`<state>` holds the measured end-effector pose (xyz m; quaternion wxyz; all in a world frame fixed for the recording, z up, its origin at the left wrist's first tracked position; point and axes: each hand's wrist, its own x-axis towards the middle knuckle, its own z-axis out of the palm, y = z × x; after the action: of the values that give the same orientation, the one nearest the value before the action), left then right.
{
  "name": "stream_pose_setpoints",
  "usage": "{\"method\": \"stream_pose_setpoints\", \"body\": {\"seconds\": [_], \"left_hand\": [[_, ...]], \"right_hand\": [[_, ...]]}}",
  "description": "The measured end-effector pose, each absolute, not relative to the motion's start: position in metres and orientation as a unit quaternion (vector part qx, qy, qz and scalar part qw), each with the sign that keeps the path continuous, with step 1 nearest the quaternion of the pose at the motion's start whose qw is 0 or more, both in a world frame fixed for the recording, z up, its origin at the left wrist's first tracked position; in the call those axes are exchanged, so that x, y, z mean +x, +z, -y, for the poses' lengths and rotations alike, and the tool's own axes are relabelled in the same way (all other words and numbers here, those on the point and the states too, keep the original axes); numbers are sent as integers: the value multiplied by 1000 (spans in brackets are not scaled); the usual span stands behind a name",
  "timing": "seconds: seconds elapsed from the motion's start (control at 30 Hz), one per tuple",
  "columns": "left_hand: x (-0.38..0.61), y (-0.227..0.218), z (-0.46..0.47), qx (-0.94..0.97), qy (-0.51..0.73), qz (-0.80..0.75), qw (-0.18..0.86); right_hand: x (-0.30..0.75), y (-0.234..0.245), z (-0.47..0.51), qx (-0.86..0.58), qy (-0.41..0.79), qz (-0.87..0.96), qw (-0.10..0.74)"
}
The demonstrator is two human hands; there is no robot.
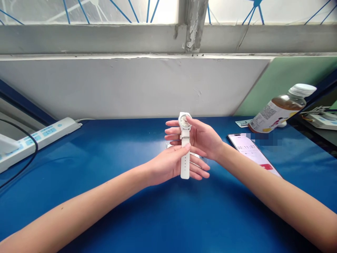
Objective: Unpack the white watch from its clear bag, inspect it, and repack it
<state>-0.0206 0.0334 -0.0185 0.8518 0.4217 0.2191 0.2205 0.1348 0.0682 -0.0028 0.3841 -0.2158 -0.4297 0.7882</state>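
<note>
A white wristwatch [185, 133] is held up over the table, its round dial at the top and its strap with a row of holes hanging down. My left hand [171, 162] pinches the strap, thumb in front and fingers behind it. Around the watch case is my right hand [204, 137], with the thumb at the dial's edge and the fingers passing behind. Partly hidden behind both hands, something clear and shiny [195, 155] lies on the table; I cannot make out what it is.
The blue table [126, 218] meets a pale wall at the back. At the left sits a white power strip [48, 135] beside a black cable [35, 147]. On the right are a phone [250, 149] showing a timer and a drink bottle [279, 109] with a white cap.
</note>
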Motion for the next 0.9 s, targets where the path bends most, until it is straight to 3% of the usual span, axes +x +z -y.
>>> {"method": "stream_pose_setpoints", "body": {"seconds": [0.63, 0.9], "left_hand": [[-17, -16, -28, 383, 243, -271, 849], [-16, -16, -27, 389, 280, -302, 824]], "right_hand": [[135, 2, -71, -205, 829, 368, 367], [138, 8, -74, -206, 836, 313, 401]]}}
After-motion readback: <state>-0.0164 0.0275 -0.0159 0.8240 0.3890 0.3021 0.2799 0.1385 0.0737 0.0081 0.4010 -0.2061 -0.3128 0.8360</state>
